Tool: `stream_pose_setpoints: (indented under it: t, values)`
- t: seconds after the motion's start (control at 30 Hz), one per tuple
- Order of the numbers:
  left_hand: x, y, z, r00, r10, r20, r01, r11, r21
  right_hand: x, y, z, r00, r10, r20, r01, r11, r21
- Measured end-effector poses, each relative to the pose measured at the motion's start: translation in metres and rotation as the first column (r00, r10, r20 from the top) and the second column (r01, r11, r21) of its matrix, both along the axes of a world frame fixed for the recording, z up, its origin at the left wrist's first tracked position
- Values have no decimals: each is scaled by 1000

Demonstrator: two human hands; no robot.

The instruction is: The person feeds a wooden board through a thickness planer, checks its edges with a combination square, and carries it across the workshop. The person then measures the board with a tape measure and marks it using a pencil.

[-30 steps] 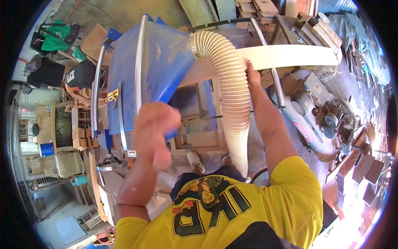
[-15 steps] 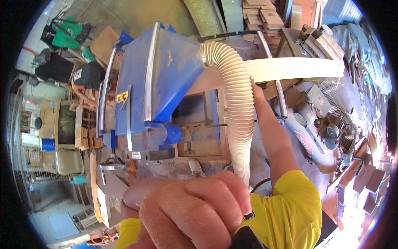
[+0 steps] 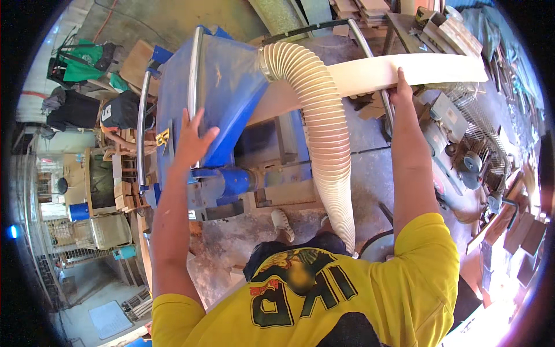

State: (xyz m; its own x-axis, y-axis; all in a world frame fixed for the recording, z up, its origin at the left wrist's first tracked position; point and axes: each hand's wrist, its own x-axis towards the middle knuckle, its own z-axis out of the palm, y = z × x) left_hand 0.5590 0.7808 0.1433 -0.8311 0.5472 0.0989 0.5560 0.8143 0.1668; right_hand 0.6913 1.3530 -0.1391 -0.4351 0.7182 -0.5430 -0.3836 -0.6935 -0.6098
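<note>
A right hand (image 3: pixel 402 92) grasps a pale board (image 3: pixel 442 68) by its near edge, beyond the right edge of a blue machine (image 3: pixel 231 63) — the left hand (image 3: pixel 195 141), released, spreads over the machine's near edge.

We count one left hand (image 3: pixel 196 141) and one right hand (image 3: pixel 401 89), two in all. There is one pale board (image 3: pixel 442 69), one ribbed hose (image 3: pixel 328 118) and one blue casing (image 3: pixel 234 58). Toward the left we number two silver bars (image 3: pixel 195 72); two more silver stretches (image 3: pixel 389 113) show, one each side of the board — whether one bar or two, we cannot tell. We see one whole shoe (image 3: pixel 282 224) and part of a second, one yellow shirt (image 3: pixel 376 295), one blue bin (image 3: pixel 78 211) and one teal box (image 3: pixel 124 253). The stacked planks (image 3: pixel 376 7) overlap too much for us to total.
</note>
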Motion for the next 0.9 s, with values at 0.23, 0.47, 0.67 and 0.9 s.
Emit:
stream_pose_setpoints:
  t: [0.23, 0.47, 0.67, 0.9]
  values:
    - [12, 5, -2, 994, 68, -91, -72, 996, -49, -16, -7, 17, 962, -270, 26, 268, 961, 69]
    - [16, 0, 5, 982, 158, -107, -169, 981, -99, -20, -4, 21, 894, -442, 72, 436, 895, 92]
    - [18, 19, 6, 980, 201, 4, -200, 974, -110, 78, 87, -13, 826, -564, -11, 555, 809, 195]
    - [14, -1, -1, 969, 3, -249, -26, 996, -89, 196, 65, 42, 670, -700, 249, 570, 699, 432]
